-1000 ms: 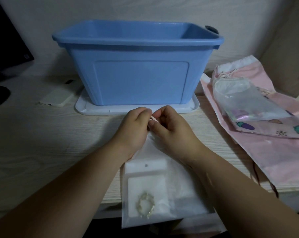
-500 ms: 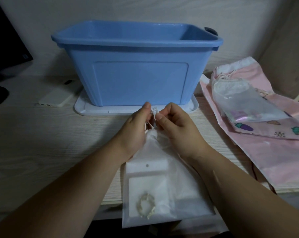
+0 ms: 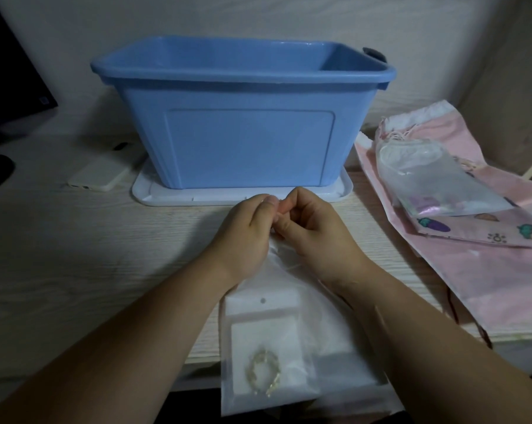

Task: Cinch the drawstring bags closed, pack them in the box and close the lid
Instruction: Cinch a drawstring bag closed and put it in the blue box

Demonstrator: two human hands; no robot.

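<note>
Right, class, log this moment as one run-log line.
step: cinching; left hand: pinches white bag top; right hand: same; blue box: open, on white lid

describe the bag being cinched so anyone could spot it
Find the big blue box on the desk. Before it a frosted white bag overhangs the near edge, neck pinched by the left hand and right hand. Unlike the pink printed bags at right, it is plain, with gold jewellery on a card inside.

- A pale wood-grain desk [image 3: 75,255] fills the foreground; its front edge is near the camera.
- A plain off-white wall [image 3: 258,16] stands behind it.
- A beige side panel [image 3: 509,71] closes the right.
- A dark monitor [image 3: 8,71] stands far left.
- The light is dim and cool.
</note>
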